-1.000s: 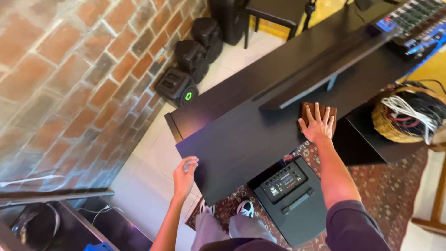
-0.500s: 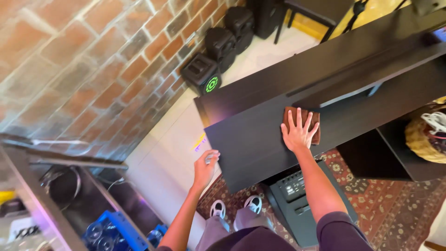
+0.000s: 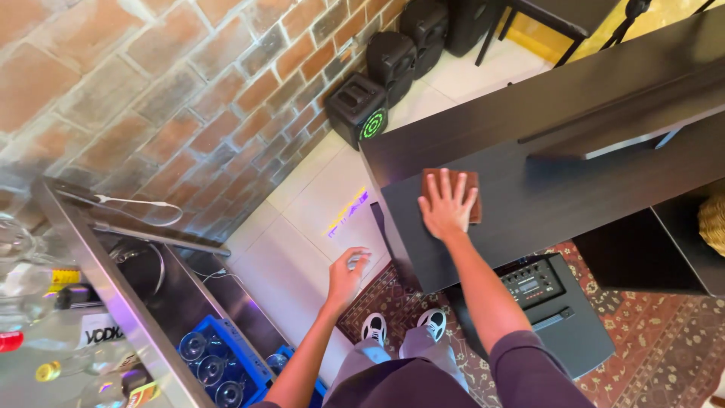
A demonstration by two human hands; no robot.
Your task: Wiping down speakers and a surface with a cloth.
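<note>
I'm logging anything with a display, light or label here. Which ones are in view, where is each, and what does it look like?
Amplifier panel: under the desk by the feet, dark rectangle with small red-lit display and knobs.
Speaker light: small black speaker on the floor by the brick wall, round green glowing ring.
Bottle label: bottom left on the metal counter, white with dark print.
Yellow tag: left edge, small yellow strip.

White bottle label (image 3: 100, 333) lower left; yellow label (image 3: 65, 277), perhaps, above.
</note>
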